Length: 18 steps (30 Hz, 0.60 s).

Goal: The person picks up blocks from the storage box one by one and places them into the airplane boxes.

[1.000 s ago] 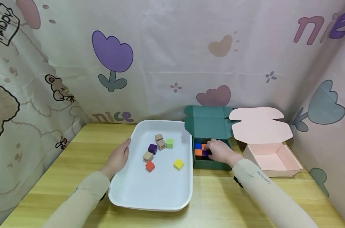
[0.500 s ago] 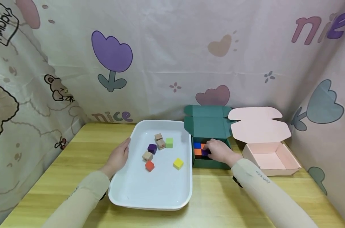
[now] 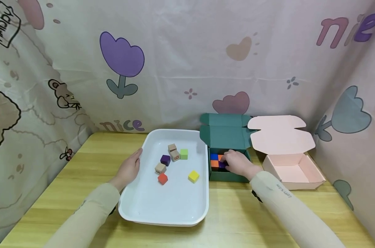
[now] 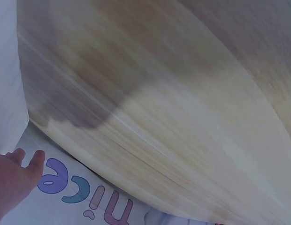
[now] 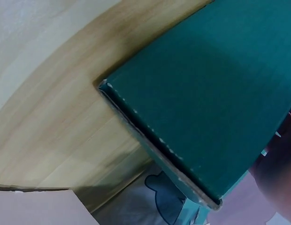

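My left hand (image 3: 129,171) lies along the left side of the white tray (image 3: 162,210), its fingers straight against the outer wall. Several small cubes sit scattered in that tray: a yellow cube (image 3: 193,176), a green cube (image 3: 184,154), a purple cube (image 3: 165,159), a red cube (image 3: 163,178) and some plain wooden cubes (image 3: 160,168). At the tray's right stands a green box (image 3: 229,176), lid up. My right hand (image 3: 237,163) reaches down into it over blue, orange and purple cubes, near an orange cube (image 3: 214,164). Its fingertips are hidden; whether it grips a cube cannot be seen.
A pink box (image 3: 295,172) with its lid folded back stands right of the green box. Everything rests on a wooden table (image 3: 66,193). A printed cloth (image 3: 181,62) hangs behind and at both sides.
Both hands, the cubes and the boxes hold their places. Only the head view has shifted very slightly.
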Each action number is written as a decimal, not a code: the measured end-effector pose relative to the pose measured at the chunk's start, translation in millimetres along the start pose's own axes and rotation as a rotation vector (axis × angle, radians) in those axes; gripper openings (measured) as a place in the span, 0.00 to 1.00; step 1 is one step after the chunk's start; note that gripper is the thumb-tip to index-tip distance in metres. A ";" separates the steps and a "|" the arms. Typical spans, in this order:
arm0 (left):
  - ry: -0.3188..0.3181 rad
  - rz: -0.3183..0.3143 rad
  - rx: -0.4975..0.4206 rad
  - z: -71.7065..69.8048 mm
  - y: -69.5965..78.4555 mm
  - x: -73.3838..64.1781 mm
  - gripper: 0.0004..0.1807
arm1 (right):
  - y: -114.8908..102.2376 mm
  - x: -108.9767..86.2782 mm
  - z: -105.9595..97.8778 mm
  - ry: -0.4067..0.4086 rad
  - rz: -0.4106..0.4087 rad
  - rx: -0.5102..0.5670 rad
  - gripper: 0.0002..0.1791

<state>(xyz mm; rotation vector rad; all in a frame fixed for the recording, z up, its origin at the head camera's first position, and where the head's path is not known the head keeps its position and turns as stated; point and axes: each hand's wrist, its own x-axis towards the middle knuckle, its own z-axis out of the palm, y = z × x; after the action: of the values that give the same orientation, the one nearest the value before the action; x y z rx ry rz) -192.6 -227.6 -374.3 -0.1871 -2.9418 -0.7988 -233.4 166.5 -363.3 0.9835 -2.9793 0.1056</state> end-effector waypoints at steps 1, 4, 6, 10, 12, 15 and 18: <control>-0.001 -0.004 0.003 -0.3 -0.2 -1.1 0.25 | -0.6 0.5 0.0 -0.002 -0.001 -0.001 0.11; 0.008 -0.001 0.006 -0.9 -1.2 -3.0 0.24 | -2.2 1.8 -0.5 -0.005 -0.003 -0.003 0.11; 0.017 0.007 0.009 -1.0 -1.2 -3.7 0.24 | -2.9 2.3 -1.2 -0.012 0.007 -0.004 0.11; 0.018 0.019 -0.012 -1.2 0.3 -4.9 0.25 | -4.0 3.9 -3.8 -0.030 0.033 -0.004 0.11; 0.019 0.017 -0.015 -1.1 0.5 -6.0 0.25 | -4.6 5.9 -4.7 -0.043 0.034 -0.002 0.11; 0.017 0.013 -0.012 -1.0 0.3 -7.6 0.25 | -5.4 8.8 -6.4 -0.071 0.041 0.006 0.11; 0.022 0.023 -0.015 -1.3 1.2 -6.6 0.24 | -5.1 13.2 -11.0 -0.066 0.045 -0.020 0.09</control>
<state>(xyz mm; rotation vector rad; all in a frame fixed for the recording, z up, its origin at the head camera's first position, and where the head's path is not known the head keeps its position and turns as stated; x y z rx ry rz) -185.9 -227.8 -373.3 -0.2111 -2.9084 -0.8143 -241.3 155.2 -351.7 0.9367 -3.0558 0.0437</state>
